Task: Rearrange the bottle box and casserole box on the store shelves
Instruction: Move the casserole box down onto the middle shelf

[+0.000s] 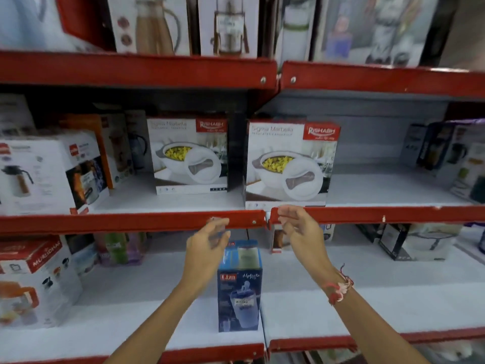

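Two white casserole boxes stand on the middle shelf: one (190,156) set back left of centre, the other (290,164) at the shelf's front edge, just right of the upright. A blue bottle box (240,287) stands upright on the lower shelf near its front edge. My left hand (207,244) hovers above the bottle box, fingers apart and empty. My right hand (299,229) is raised just below the front casserole box, fingers loosely curled, holding nothing. Neither hand touches a box.
Red-edged shelves (131,222) run across the view. White jug boxes (47,174) fill the middle shelf's left; more boxes (451,158) stand at its right. A red-and-white box (34,279) and bottles sit at the lower left. Bare shelf shows right of the bottle box.
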Motion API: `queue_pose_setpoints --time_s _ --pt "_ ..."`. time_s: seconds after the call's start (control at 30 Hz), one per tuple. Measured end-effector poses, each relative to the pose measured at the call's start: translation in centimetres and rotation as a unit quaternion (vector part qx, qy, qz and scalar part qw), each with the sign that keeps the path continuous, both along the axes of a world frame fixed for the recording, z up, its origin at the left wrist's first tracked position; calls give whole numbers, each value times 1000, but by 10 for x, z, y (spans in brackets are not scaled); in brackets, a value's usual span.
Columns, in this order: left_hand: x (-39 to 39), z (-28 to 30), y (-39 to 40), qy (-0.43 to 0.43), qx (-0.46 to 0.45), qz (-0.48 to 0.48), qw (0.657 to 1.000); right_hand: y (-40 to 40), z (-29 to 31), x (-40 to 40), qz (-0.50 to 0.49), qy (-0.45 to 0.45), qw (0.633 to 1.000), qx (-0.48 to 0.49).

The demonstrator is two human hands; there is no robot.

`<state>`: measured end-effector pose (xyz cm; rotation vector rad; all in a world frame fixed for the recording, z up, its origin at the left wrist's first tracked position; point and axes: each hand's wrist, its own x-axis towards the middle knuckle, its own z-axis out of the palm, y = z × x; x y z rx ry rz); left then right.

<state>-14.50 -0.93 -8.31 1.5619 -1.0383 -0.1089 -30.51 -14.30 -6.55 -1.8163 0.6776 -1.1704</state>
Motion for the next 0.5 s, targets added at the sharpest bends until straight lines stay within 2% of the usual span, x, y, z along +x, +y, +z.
queue_pose_setpoints --time_s 0.13,0.27,0.4,0.5 --pt "2 52 -26 -9 -75 8 997 -27 46 -9 -63 -40 996 -48" --pt "7 80 -53 14 -83 5 996 -63 67 -8 -113 -75 990 -49" --pt "15 93 -85 39 -52 -4 998 -95 72 -5 -172 -91 981 -24" --pt "17 91 -106 60 -12 -19 998 -115 75 -2 -179 -77 981 7"
